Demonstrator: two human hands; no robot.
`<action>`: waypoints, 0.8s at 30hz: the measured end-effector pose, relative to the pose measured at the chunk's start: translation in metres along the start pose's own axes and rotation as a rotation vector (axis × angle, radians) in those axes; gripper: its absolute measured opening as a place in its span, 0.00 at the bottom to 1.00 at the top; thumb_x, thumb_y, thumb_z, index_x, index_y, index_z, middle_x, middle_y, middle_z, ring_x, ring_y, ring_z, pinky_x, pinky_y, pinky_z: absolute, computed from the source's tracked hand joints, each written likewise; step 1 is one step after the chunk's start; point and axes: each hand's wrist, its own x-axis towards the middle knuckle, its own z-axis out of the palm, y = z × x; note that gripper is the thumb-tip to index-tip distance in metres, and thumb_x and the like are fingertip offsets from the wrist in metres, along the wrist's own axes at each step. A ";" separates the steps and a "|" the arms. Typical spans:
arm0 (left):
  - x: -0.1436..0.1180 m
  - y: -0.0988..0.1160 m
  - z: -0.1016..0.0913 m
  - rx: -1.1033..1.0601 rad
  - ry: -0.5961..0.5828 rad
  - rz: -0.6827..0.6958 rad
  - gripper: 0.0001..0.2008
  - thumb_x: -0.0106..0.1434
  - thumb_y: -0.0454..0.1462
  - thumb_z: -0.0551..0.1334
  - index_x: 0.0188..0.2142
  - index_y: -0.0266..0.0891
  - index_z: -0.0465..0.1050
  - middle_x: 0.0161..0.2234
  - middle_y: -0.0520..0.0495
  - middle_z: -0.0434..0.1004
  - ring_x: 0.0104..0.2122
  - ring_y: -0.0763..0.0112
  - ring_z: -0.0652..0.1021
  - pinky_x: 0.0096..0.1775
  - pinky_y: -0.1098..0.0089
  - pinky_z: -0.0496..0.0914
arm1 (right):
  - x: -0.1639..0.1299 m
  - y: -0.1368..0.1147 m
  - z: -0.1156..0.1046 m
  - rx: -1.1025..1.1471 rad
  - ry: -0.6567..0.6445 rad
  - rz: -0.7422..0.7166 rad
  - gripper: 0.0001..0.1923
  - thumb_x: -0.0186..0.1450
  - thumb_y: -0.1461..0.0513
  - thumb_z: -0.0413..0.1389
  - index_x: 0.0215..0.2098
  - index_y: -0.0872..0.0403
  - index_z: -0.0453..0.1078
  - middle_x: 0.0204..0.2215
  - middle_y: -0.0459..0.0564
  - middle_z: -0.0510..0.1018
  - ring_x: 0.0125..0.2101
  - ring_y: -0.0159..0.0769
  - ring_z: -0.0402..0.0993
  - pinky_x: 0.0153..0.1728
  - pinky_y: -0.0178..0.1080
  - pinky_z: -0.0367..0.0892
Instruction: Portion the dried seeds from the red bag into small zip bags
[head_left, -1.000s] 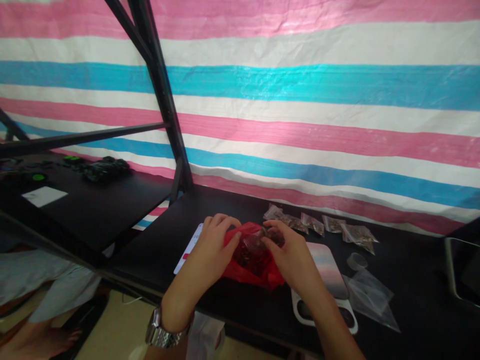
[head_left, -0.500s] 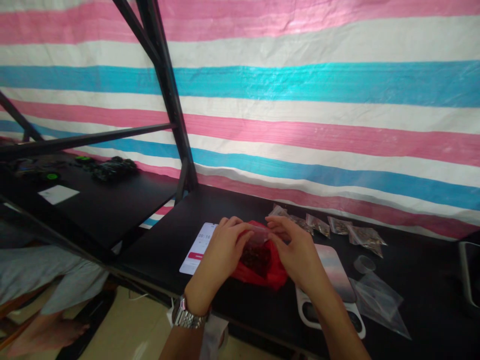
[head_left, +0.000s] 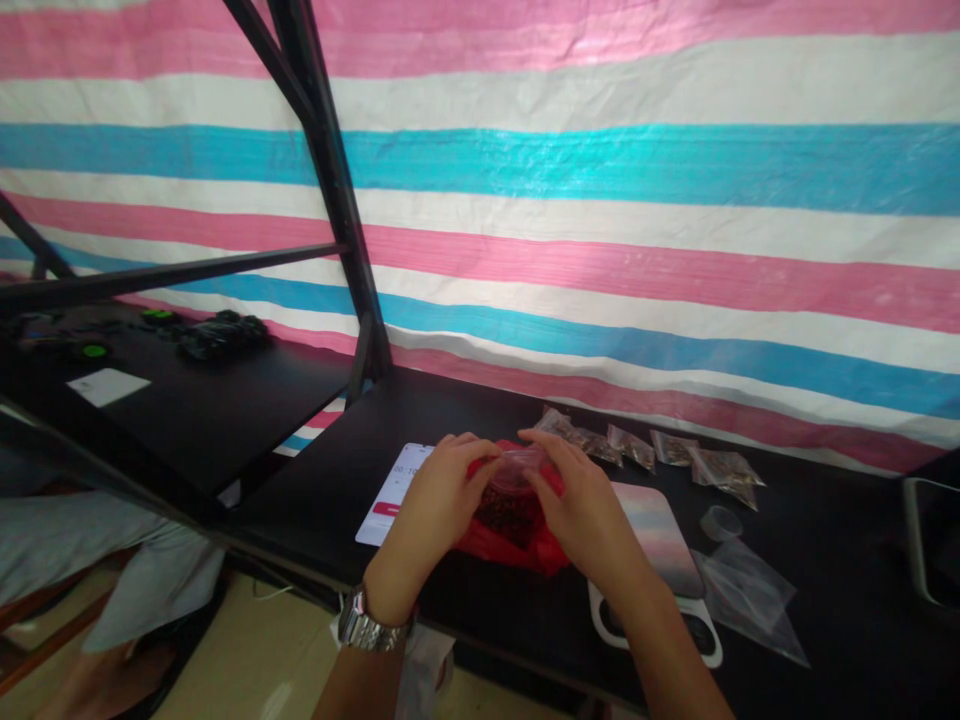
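Four filled pouches, one scale

Soft, even daylight glows through the striped tarp, brightest across the upper frame. The black counter stays dim, swallowing shadows, with a faint sheen at lower right. Straight bars bow near the left edge from wide-angle distortion. Detail is slightly soft throughout.

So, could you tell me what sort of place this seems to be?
Probably a makeshift packing bench: a black table against a striped tarpaulin, a scale, filled small bags, and both hands on a clear bag.
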 end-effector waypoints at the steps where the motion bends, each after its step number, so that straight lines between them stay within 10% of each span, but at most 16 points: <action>1: 0.000 -0.001 0.001 -0.029 -0.007 -0.002 0.12 0.73 0.33 0.61 0.44 0.45 0.85 0.43 0.47 0.86 0.45 0.59 0.81 0.51 0.60 0.72 | 0.000 0.001 0.001 0.001 -0.014 0.019 0.22 0.70 0.71 0.55 0.59 0.52 0.77 0.54 0.55 0.84 0.54 0.47 0.81 0.58 0.50 0.74; 24: 0.001 0.005 0.000 -0.115 -0.030 -0.116 0.14 0.70 0.32 0.61 0.45 0.44 0.87 0.46 0.46 0.90 0.45 0.58 0.86 0.51 0.63 0.75 | 0.001 -0.002 0.012 0.158 -0.001 0.096 0.19 0.67 0.70 0.55 0.50 0.49 0.81 0.47 0.50 0.87 0.48 0.41 0.84 0.55 0.44 0.74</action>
